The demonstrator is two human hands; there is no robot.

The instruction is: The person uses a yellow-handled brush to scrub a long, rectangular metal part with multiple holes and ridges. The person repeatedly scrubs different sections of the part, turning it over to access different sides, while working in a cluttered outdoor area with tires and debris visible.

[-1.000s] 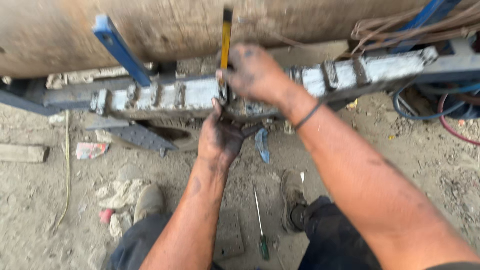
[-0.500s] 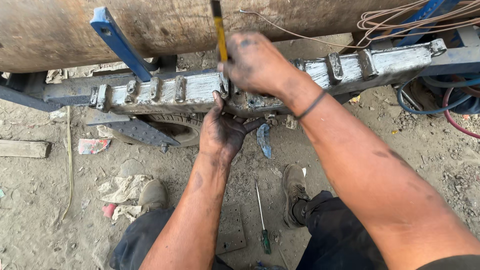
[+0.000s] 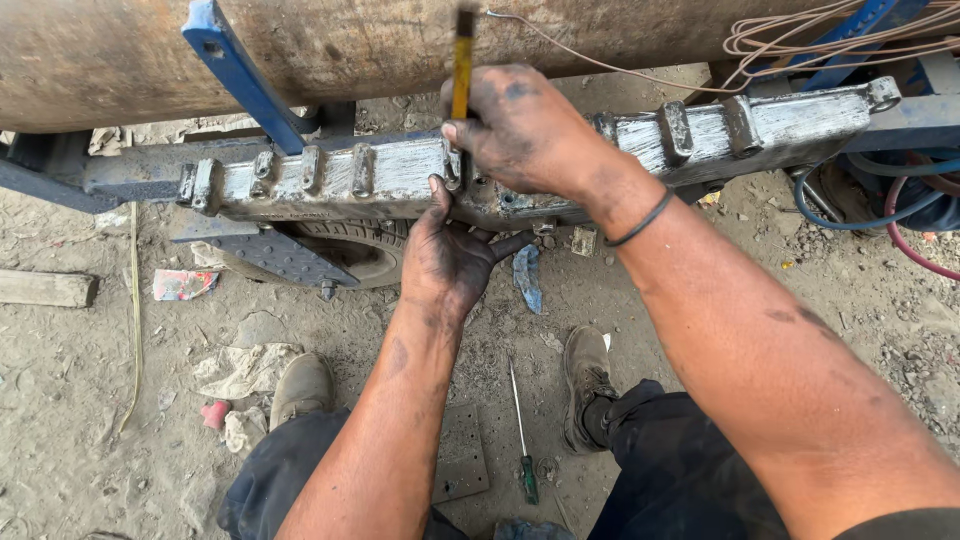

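Your right hand (image 3: 520,130) grips a yellow-handled tool (image 3: 462,65) upright on the grey ribbed metal bar (image 3: 380,175); your left hand (image 3: 450,255), fingers spread, presses the bar's underside.

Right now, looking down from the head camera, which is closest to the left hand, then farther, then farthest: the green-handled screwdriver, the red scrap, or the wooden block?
From the left hand:
1. Green-handled screwdriver, on the ground between the shoes.
2. Red scrap, lower left on the ground.
3. Wooden block, far left edge.

To your left, a crumpled, flat printed wrapper (image 3: 180,284) in red, blue and white lies on the sandy ground (image 3: 70,400), below the grey beam.
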